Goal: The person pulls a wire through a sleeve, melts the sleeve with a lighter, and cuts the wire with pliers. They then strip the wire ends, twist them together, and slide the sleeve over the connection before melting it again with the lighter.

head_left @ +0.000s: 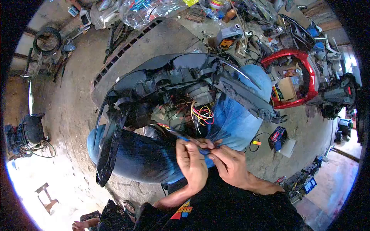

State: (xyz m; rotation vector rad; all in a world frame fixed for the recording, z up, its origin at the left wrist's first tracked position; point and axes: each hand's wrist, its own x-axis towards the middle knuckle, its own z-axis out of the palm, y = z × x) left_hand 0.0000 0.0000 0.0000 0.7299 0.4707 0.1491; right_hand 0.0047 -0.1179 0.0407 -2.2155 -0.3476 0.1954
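The curved housing [181, 63] is black and dark grey, and the loose wires [202, 115] mix yellow, red, white and pink. Blue faded to pale patches colours the jeans [241, 115], while the black shirt [231, 208] bears a red, yellow and blue print [182, 211]. The ring-like frame [314, 79] is glossy red, the tyre [47, 40] black.

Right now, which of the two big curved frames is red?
The frame at the far right, off the person's legs. The black frame rests over the legs instead.
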